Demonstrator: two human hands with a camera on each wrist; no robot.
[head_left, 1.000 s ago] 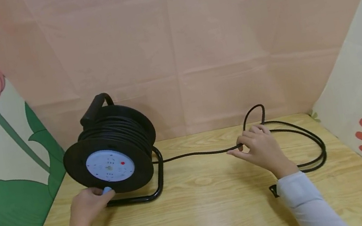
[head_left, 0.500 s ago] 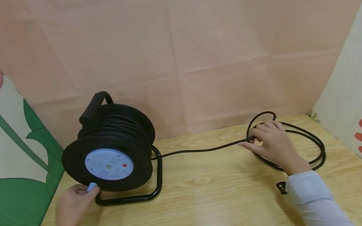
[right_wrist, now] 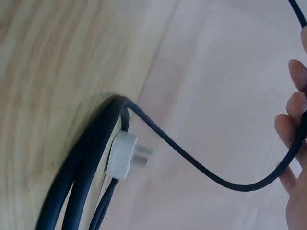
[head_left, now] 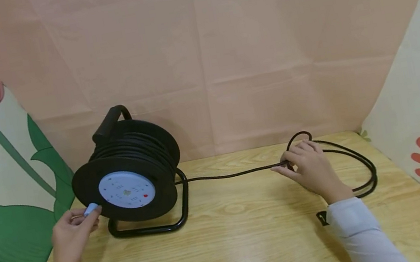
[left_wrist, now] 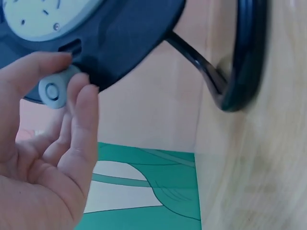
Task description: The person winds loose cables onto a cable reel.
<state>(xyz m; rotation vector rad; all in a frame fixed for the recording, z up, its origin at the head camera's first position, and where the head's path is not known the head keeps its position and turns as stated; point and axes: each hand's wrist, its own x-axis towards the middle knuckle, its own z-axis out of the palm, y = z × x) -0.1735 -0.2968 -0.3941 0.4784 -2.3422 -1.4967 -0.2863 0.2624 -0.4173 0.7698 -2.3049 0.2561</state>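
A black cable reel (head_left: 86, 183) stands at the left of the table, cable wound on its drum and a pale socket panel (head_left: 121, 191) on its front. My left hand (head_left: 69, 235) pinches the light blue crank knob (head_left: 90, 209) at the lower left of the reel's front disc; in the left wrist view, thumb and fingers close round the knob (left_wrist: 58, 87). From the reel, the black cable (head_left: 230, 175) runs right to my right hand (head_left: 315, 173), which holds it between thumb and fingers. Beyond that hand, loose coils (head_left: 371, 173) lie on the table.
A white plug (right_wrist: 121, 155) with metal prongs sits among the coils in the right wrist view. The reel rests on a black tubular stand (head_left: 147, 231). A pinkish sheet (head_left: 242, 50) backs the wooden table (head_left: 221, 241), and flower-printed panels flank it.
My left hand has carried the knob left and upward along the disc's lower edge, and the panel has turned with it. My right hand shifted right along the cable, then slightly back left.
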